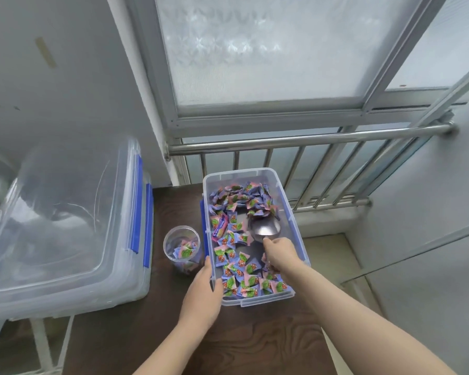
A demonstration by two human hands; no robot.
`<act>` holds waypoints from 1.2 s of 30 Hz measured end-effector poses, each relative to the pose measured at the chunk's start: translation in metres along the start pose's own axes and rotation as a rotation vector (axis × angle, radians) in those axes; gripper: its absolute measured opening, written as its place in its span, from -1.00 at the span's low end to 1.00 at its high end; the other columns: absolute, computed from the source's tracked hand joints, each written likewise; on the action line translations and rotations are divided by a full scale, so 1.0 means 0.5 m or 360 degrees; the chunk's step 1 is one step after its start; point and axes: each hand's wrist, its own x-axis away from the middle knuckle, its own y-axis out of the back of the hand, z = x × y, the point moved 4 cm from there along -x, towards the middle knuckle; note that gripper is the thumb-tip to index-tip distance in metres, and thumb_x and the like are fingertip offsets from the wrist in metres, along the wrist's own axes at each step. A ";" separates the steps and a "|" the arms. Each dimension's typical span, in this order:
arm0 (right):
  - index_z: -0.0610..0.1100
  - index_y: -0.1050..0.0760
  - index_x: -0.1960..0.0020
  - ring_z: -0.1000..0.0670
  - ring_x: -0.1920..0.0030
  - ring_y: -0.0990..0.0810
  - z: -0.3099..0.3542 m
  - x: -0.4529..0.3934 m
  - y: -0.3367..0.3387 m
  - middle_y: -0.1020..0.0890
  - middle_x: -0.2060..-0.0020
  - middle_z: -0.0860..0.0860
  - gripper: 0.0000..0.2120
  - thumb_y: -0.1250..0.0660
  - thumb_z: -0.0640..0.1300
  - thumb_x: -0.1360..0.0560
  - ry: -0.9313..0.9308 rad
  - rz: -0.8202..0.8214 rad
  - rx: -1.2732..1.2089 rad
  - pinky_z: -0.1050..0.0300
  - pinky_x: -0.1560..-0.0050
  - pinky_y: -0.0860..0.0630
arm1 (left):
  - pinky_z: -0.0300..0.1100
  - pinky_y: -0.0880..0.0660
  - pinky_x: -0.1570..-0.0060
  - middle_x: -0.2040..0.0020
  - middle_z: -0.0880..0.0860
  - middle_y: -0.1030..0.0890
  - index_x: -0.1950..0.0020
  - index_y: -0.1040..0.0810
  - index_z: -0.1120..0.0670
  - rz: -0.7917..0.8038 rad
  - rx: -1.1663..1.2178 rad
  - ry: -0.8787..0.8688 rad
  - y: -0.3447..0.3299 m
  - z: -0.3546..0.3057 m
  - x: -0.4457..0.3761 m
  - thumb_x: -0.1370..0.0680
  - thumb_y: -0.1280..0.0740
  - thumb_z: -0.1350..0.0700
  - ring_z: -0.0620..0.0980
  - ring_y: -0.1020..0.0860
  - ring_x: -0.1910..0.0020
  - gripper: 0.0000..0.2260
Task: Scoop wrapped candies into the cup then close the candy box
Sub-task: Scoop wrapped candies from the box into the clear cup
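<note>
The clear rectangular plastic candy box (295, 234) with blue side latches sat open at table centre, full of purple-and-pink wrapped candies (234, 196). Your right hand (280, 254) was closed around the handle of the shiny metal scoop (264, 228), bowl pointing toward 12 o'clock inside the box. Your left hand (202, 292) pressed flat against the box's 9 o'clock wall, fingers together. The clear round plastic cup (182, 249), holding a few candies, stood just beside the box at 9 o'clock. Large clear lidded bin (65, 226) farther toward 9 o'clock on the dark wooden table (255, 342).
</note>
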 end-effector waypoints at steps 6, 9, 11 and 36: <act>-0.30 -0.46 0.10 -0.06 0.50 -0.43 0.062 -0.057 -0.033 -0.53 0.33 -0.17 -0.74 -0.13 -0.14 -0.62 0.0007 -0.0003 -0.0236 0.23 0.55 -0.36 | -0.33 -0.52 -0.08 -0.49 -0.12 -0.39 -0.64 -0.11 -0.10 -0.0012 -0.0005 0.0005 -0.002 0.001 0.003 -0.68 -0.18 -0.01 -0.15 -0.46 -0.36 -0.46; -0.32 -0.49 0.04 -0.03 0.46 -0.45 0.080 -0.075 -0.048 -0.57 0.27 -0.16 -0.72 -0.12 -0.13 -0.64 0.0041 -0.0014 -0.0177 0.22 0.52 -0.39 | -0.50 -0.45 0.09 -0.49 -0.13 -0.40 -0.64 -0.11 -0.11 0.0015 0.0031 0.0042 -0.003 0.002 0.000 -0.68 -0.19 -0.01 -0.20 -0.45 -0.32 -0.46; -0.27 -0.50 0.00 -0.01 0.34 -0.50 0.062 -0.098 -0.061 -0.59 0.14 -0.17 -0.71 -0.13 -0.07 -0.64 0.0098 -0.0027 -0.0013 0.11 0.24 -0.49 | -0.55 -0.41 0.19 -0.49 -0.14 -0.39 -0.64 -0.10 -0.11 0.0020 0.0060 0.0059 0.000 0.001 0.000 -0.68 -0.19 0.01 -0.26 -0.43 -0.26 -0.46; -0.24 -0.46 -0.03 -0.08 0.19 -0.53 -0.019 -0.073 -0.030 -0.63 0.16 -0.14 -0.72 -0.06 -0.09 -0.69 0.0148 0.0176 0.0183 0.00 0.12 -0.45 | -0.04 -0.48 -0.26 -0.35 0.05 -0.43 -0.46 -0.34 0.04 -0.0648 0.0381 0.0329 0.077 0.074 0.039 -0.56 -0.41 0.22 0.01 -0.50 -0.28 -0.50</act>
